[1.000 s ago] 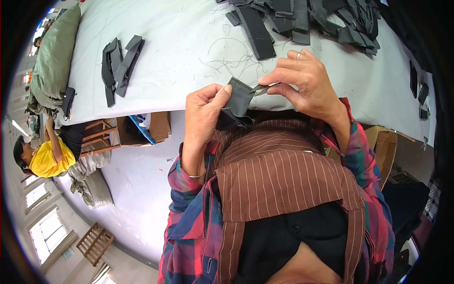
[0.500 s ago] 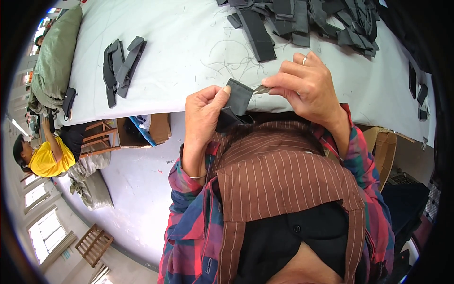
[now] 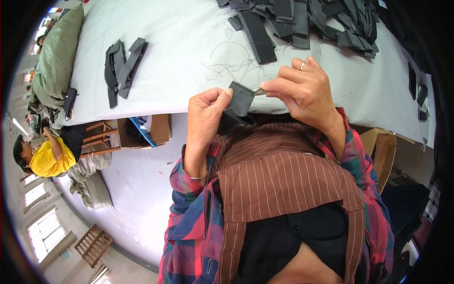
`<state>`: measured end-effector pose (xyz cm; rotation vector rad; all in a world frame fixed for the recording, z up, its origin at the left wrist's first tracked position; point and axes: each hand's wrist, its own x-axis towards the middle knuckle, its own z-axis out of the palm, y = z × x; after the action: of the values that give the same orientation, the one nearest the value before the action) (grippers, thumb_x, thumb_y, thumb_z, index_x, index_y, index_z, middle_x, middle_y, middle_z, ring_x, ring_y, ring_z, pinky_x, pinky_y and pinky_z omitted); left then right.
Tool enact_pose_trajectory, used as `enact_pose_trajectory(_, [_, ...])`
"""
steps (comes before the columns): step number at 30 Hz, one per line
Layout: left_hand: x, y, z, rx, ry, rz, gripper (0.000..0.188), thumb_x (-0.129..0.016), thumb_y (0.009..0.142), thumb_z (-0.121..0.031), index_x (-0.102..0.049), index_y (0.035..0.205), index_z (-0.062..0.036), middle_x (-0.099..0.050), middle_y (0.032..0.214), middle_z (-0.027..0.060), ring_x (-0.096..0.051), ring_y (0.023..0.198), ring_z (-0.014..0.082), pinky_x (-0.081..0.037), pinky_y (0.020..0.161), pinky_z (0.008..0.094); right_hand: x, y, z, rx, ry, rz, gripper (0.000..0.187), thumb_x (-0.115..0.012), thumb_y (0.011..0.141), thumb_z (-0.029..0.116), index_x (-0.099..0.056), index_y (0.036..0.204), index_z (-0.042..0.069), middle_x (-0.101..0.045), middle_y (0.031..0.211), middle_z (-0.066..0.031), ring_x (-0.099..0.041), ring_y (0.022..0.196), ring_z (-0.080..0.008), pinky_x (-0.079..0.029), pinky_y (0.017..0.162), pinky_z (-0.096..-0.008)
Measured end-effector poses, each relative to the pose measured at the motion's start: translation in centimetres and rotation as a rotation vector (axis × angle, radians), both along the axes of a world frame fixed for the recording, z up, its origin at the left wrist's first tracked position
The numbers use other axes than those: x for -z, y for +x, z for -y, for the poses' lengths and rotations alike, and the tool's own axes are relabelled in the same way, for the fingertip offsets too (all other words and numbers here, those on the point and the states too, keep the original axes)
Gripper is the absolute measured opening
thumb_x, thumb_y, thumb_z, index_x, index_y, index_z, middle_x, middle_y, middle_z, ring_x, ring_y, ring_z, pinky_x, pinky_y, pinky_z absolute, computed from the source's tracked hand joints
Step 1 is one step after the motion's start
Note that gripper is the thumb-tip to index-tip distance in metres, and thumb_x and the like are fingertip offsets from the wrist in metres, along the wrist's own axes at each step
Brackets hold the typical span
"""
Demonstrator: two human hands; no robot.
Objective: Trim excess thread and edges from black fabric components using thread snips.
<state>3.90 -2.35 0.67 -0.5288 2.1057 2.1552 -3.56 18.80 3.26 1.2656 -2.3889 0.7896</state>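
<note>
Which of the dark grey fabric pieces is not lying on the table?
The folded grey piece pinched in the left hand; the small stack and big heap lie on the white table.

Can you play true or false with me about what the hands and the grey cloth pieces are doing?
1. The left hand holds a dark grey fabric piece. True.
2. The right hand is empty. False: it pinches a small metal tool against the fabric piece.
3. A big pile of grey strips lies at the far side of the white table. True.
4. The right hand wears a glove. False: it is bare, with a ring on one finger.
5. The small stack of strips touches the left hand. False: it lies apart, on the table.
</note>
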Motion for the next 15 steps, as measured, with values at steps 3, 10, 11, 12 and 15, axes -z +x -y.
enact_pose_trajectory(3, [0.0, 0.0, 0.0, 0.005, -0.010, -0.006, 0.028, -0.062, 0.087, -0.017, -0.061, 0.065, -0.0016, -0.044, 0.057, -0.0097, -0.032, 0.054, 0.0000, -0.022, 0.046, 0.0205, -0.2, 0.2, 0.1, 0.031, -0.023, 0.028, 0.012, -0.072, 0.069, 0.021, -0.065, 0.078, 0.016, -0.056, 0.069, 0.0043, -0.048, 0.065, -0.0175, -0.033, 0.058, -0.0310])
enact_pose_trajectory(10, [-1.1, 0.1, -0.6, 0.007, -0.081, -0.038, 0.029, -0.061, 0.088, -0.019, -0.060, 0.065, -0.0007, -0.044, 0.055, -0.0095, -0.032, 0.053, -0.0002, -0.022, 0.045, 0.0206, 0.1, 0.6, 1.4, 0.064, -0.186, 0.171, 0.016, -0.072, 0.070, 0.013, -0.068, 0.086, 0.012, -0.054, 0.065, 0.0001, -0.044, 0.059, -0.0190, -0.035, 0.058, -0.0300])
enact_pose_trajectory(11, [-1.1, 0.2, -0.6, 0.006, -0.082, -0.041, 0.029, -0.061, 0.088, -0.019, -0.060, 0.065, -0.0007, -0.044, 0.055, -0.0095, -0.032, 0.053, -0.0002, -0.022, 0.045, 0.0206, 0.2, 0.6, 1.5, 0.073, -0.172, 0.157, 0.016, -0.072, 0.070, 0.013, -0.068, 0.086, 0.012, -0.054, 0.065, 0.0000, -0.045, 0.059, -0.0191, -0.035, 0.058, -0.0305])
enact_pose_trajectory(12, [-1.1, 0.2, -0.6, 0.001, -0.077, -0.036, 0.029, -0.061, 0.088, -0.019, -0.060, 0.065, -0.0007, -0.043, 0.055, -0.0096, -0.031, 0.053, -0.0002, -0.022, 0.045, 0.0207, 0.2, 0.7, 1.6, 0.083, -0.157, 0.145, 0.016, -0.072, 0.070, 0.014, -0.068, 0.085, 0.012, -0.054, 0.065, -0.0001, -0.045, 0.059, -0.0193, -0.036, 0.058, -0.0309])
enact_pose_trajectory(15, [-1.1, 0.2, -0.5, 0.001, -0.074, -0.035, 0.029, -0.061, 0.088, -0.019, -0.060, 0.066, -0.0006, -0.043, 0.055, -0.0097, -0.030, 0.053, -0.0002, -0.021, 0.045, 0.0209, 0.0, 0.9, 1.8, 0.093, -0.138, 0.099, 0.016, -0.072, 0.070, 0.014, -0.068, 0.085, 0.012, -0.054, 0.065, -0.0002, -0.045, 0.059, -0.0195, -0.035, 0.058, -0.0315])
